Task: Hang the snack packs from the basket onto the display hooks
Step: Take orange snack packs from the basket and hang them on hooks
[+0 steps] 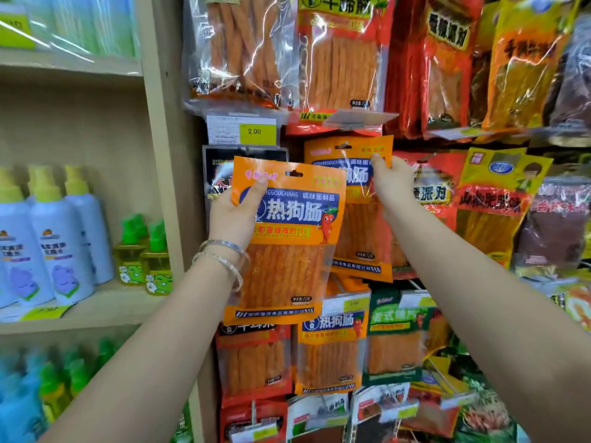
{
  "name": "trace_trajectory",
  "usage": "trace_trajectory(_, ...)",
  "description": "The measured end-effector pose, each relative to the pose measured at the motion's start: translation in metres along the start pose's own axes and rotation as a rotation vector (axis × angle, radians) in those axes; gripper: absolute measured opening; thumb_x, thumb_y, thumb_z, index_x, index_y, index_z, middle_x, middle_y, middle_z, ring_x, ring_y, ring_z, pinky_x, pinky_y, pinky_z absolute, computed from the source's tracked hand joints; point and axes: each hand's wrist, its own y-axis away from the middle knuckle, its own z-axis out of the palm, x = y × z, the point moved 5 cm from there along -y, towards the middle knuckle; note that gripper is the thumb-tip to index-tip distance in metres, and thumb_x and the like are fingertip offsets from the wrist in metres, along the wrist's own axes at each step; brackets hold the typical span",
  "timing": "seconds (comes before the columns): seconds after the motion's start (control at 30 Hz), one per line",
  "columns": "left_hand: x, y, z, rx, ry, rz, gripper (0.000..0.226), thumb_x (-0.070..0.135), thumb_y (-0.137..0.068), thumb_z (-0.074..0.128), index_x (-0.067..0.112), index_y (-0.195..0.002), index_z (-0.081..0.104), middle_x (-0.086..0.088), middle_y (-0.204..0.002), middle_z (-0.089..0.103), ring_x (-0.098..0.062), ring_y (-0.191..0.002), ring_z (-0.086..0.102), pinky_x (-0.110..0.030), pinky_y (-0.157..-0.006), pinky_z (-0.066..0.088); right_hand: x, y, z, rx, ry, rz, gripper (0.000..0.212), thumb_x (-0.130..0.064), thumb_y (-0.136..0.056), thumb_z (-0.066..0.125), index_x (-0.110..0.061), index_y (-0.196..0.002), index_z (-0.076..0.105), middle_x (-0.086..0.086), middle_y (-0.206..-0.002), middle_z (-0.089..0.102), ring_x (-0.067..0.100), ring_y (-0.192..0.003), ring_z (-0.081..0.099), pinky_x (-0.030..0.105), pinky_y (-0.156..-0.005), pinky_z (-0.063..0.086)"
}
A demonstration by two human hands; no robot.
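Right now the left hand (232, 219) grips the near pack (287, 251) by its upper-left edge; the right hand (395, 183) pinches the far pack (351, 148) at its top, just to the right.

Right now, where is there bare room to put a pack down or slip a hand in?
Bare strip of shelf board in front of the yellow bottles, up to the wooden upright; open air above them. The hook wall is crowded: hanging packs overlap round the left hand with its orange pack and the right hand.
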Motion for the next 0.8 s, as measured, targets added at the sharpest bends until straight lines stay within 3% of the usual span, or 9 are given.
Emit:
trace_trajectory(0.07, -0.005, -0.006, 0.002, 0.011, -0.016, 0.015, 0.04, 0.054, -0.08, 0.064, 0.015, -0.088, 0.062, -0.002, -0.078, 0.07, -0.014, -0.07, 0.067, -0.035, -0.066, 0.054, -0.002, -0.005, 0.004, -0.011, 0.211, -0.105, 0.03, -0.025, -0.098, 0.044, -0.003, -0.082, 0.057, 0.007, -0.076, 0.05, 0.019, -0.071, 0.043, 0.029, -0.054, 0.027)
trace_trajectory(0.17, -0.009, -0.008, 0.005, 0.049, -0.053, 0.044, 0.028, 0.051, -0.086, 0.058, 0.025, -0.078, 0.059, 0.013, -0.064, 0.066, 0.004, -0.055, 0.06, -0.014, -0.051, 0.046, -0.002, -0.013, 0.009, -0.052, 0.572, -0.202, 0.032, -0.031, -0.096, 0.045, -0.01, -0.073, 0.05, 0.008, -0.083, 0.046, 0.023, -0.078, 0.04, 0.03, -0.061, 0.026)
trace_trajectory(0.27, -0.008, -0.008, 0.006, 0.072, -0.053, 0.045, 0.03, 0.046, -0.092, 0.051, 0.026, -0.069, 0.054, 0.021, -0.042, 0.054, 0.008, -0.037, 0.049, -0.006, -0.036, 0.033, -0.001, -0.019, 0.015, -0.161, 0.672, -0.201, 0.035, -0.037, -0.094, 0.05, -0.014, -0.068, 0.048, 0.004, -0.072, 0.052, 0.027, -0.073, 0.05, 0.032, -0.055, 0.031)
trace_trajectory(0.33, -0.007, -0.009, 0.006, 0.089, -0.069, 0.05, 0.033, 0.048, -0.092, 0.052, 0.028, -0.065, 0.052, 0.02, -0.038, 0.048, 0.006, -0.033, 0.043, -0.006, -0.034, 0.03, 0.001, -0.02, 0.02, -0.232, 0.472, -0.126, 0.019, -0.033, -0.093, 0.054, -0.015, -0.088, 0.059, 0.004, -0.074, 0.061, 0.029, -0.073, 0.062, 0.036, -0.059, 0.045)
trace_trajectory(0.43, -0.008, -0.013, 0.007, 0.107, -0.077, 0.046, 0.035, 0.051, -0.089, 0.053, 0.028, -0.063, 0.053, 0.017, -0.044, 0.053, 0.004, -0.039, 0.047, -0.009, -0.041, 0.035, 0.006, -0.01, 0.021, -0.242, 0.109, 0.023, 0.033, -0.027, -0.092, 0.056, -0.014, -0.121, 0.045, 0.003, -0.076, 0.062, 0.017, -0.06, 0.065, 0.032, -0.055, 0.053)
trace_trajectory(0.53, -0.008, -0.014, 0.013, 0.07, -0.085, 0.049, 0.035, 0.057, -0.087, 0.053, 0.029, -0.066, 0.055, 0.004, -0.061, 0.055, -0.01, -0.055, 0.051, -0.023, -0.055, 0.04, 0.01, 0.003, 0.014, -0.243, -0.105, 0.072, 0.028, -0.032, -0.093, 0.055, -0.013, -0.111, 0.043, 0.003, -0.081, 0.064, 0.01, -0.055, 0.061, 0.024, -0.048, 0.05)
trace_trajectory(0.67, -0.002, -0.009, 0.029, 0.047, -0.087, 0.081, 0.039, 0.055, -0.087, 0.054, 0.03, -0.057, 0.053, 0.009, -0.057, 0.05, -0.008, -0.051, 0.044, -0.026, -0.051, 0.035, 0.017, 0.027, 0.013, -0.475, -0.242, 0.178, 0.032, -0.056, -0.088, 0.054, -0.025, -0.093, 0.057, -0.002, -0.082, 0.068, 0.011, -0.069, 0.068, 0.025, -0.058, 0.053)
trace_trajectory(0.73, 0.003, -0.007, 0.038, 0.009, -0.072, 0.102, 0.039, 0.053, -0.088, 0.053, 0.03, -0.057, 0.051, 0.014, -0.051, 0.047, -0.005, -0.048, 0.041, -0.025, -0.051, 0.034, 0.019, 0.034, 0.011, -0.508, -0.23, 0.144, 0.032, -0.055, -0.084, 0.059, -0.024, -0.087, 0.057, -0.004, -0.089, 0.065, 0.012, -0.075, 0.063, 0.027, -0.067, 0.052)
trace_trajectory(0.8, 0.007, -0.008, 0.045, -0.007, -0.053, 0.117, 0.035, 0.053, -0.088, 0.053, 0.031, -0.061, 0.05, 0.017, -0.053, 0.05, -0.003, -0.049, 0.045, -0.02, -0.052, 0.036, 0.015, 0.036, 0.008, -0.492, -0.254, 0.05, 0.025, -0.044, -0.087, 0.062, -0.02, -0.082, 0.056, -0.007, -0.084, 0.065, 0.008, -0.072, 0.06, 0.025, -0.065, 0.048)
